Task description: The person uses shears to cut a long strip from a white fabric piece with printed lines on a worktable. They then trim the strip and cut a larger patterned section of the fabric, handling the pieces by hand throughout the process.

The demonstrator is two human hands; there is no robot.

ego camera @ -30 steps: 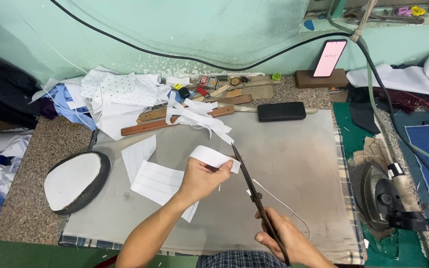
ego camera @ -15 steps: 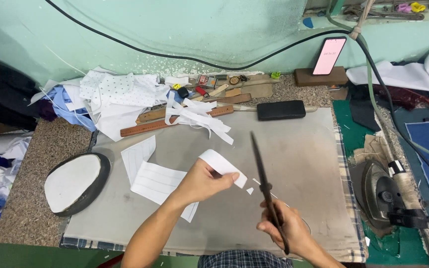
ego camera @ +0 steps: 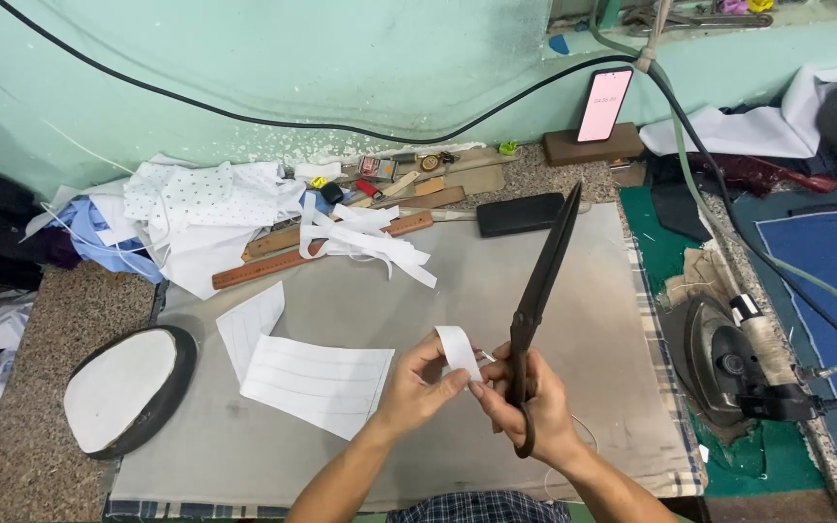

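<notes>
My left hand (ego camera: 417, 385) pinches a small white piece of cloth (ego camera: 458, 351) over the grey padded work mat (ego camera: 457, 291). My right hand (ego camera: 527, 405) grips the handles of long dark tailor's scissors (ego camera: 539, 291), blades closed and pointing up and away. Its fingertips also touch the white piece. Both hands meet near the front middle of the mat. Two lined white pieces (ego camera: 320, 383) lie flat just left of my left hand.
An oval pressing pad (ego camera: 126, 387) sits at the left. White scraps (ego camera: 370, 242), wooden rulers (ego camera: 283, 257), a black case (ego camera: 519, 213) and piled cloth (ego camera: 196, 208) lie at the back. An iron (ego camera: 728, 363) rests at the right; a phone (ego camera: 604, 105) leans on the wall.
The scissors have swung upright and to the right, away from the cloth. My left hand has drawn the white piece in toward my right hand, whose fingers now touch it.
</notes>
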